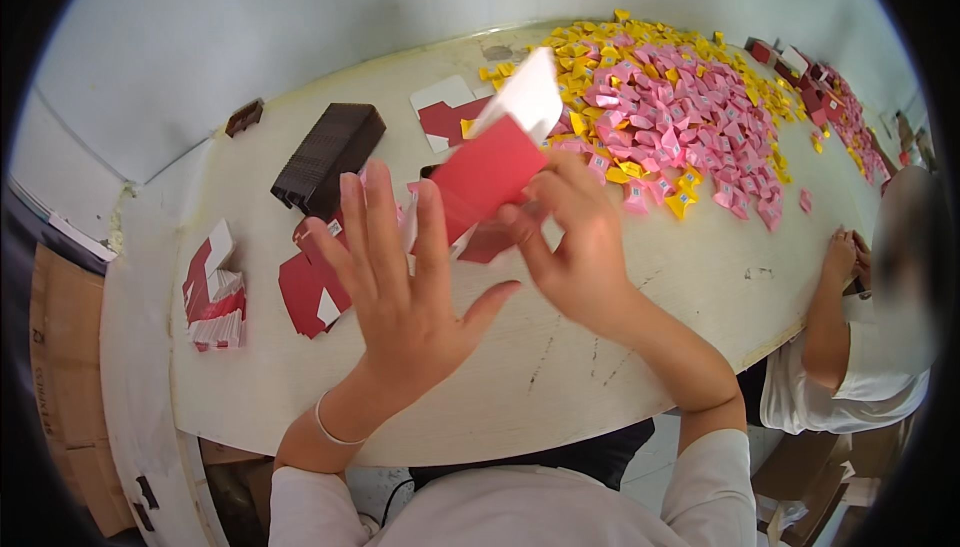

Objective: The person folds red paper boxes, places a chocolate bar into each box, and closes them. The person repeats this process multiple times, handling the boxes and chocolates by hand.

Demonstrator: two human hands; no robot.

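Note:
My right hand (581,247) pinches a red folding carton (491,172) by its lower right side, above the table. A white flap (529,97) stands up from the carton's far end, slightly blurred. My left hand (405,314) is spread wide with its palm down and nothing in it. Its fingertips are just left of the carton; whether they touch it I cannot tell. Behind these fingers lie flat red carton blanks (304,292) with white parts. Something pink and a dark piece beneath the held carton are mostly hidden.
A stack of dark brown plastic trays (326,157) stands at the back left. White-edged carton blanks (225,314) are stacked far left; more blanks (442,119) lie behind. Pink and yellow wrapped packets (675,104) form a large heap. A co-worker (847,352) sits at the right.

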